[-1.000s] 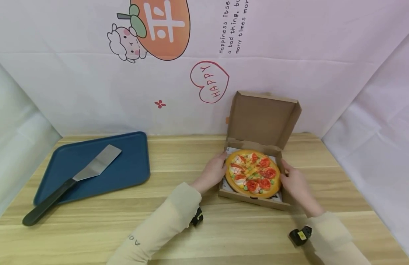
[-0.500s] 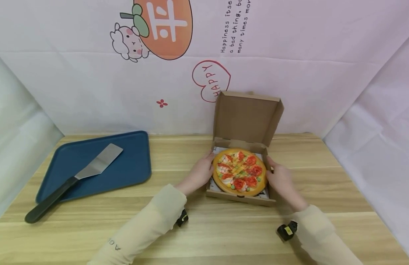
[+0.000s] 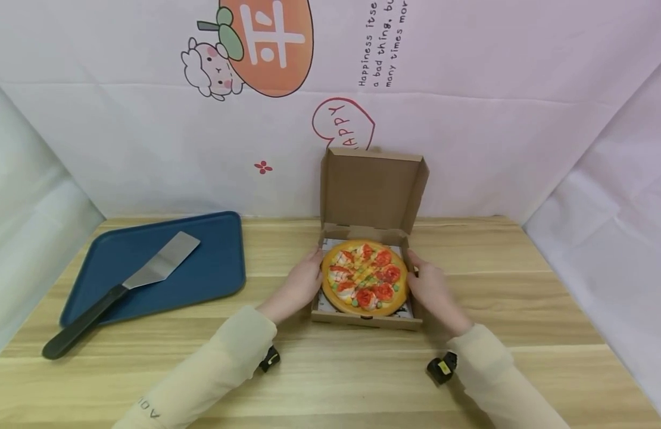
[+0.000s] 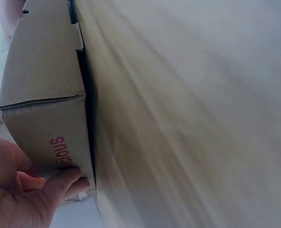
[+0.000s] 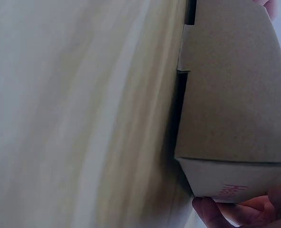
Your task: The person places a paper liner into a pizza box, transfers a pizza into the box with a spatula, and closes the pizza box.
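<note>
An open cardboard pizza box [image 3: 370, 193] with a whole pizza [image 3: 365, 277] in it is between my two hands, its lid raised toward the back. My left hand [image 3: 304, 279] grips the box's left wall; in the left wrist view the thumb [image 4: 62, 183] lies against the outside, beside red print. On the opposite side my right hand [image 3: 431, 289] holds the right wall, and the right wrist view has its fingers at the printed side [image 5: 235, 187]. Some fingertips are hidden behind the walls. Printed paper [image 3: 325, 305] shows under the pizza.
A blue tray [image 3: 218, 262] lies at the left of the wooden table [image 3: 330, 381]. Across it rests a metal spatula [image 3: 161, 262], its black handle [image 3: 84, 325] reaching past the near rim. White printed cloth [image 3: 448, 131] hangs behind the table.
Both hands have moved left together with the box and the pizza inside, from right of the middle to nearer the middle. The tray and spatula keep their places on the table.
</note>
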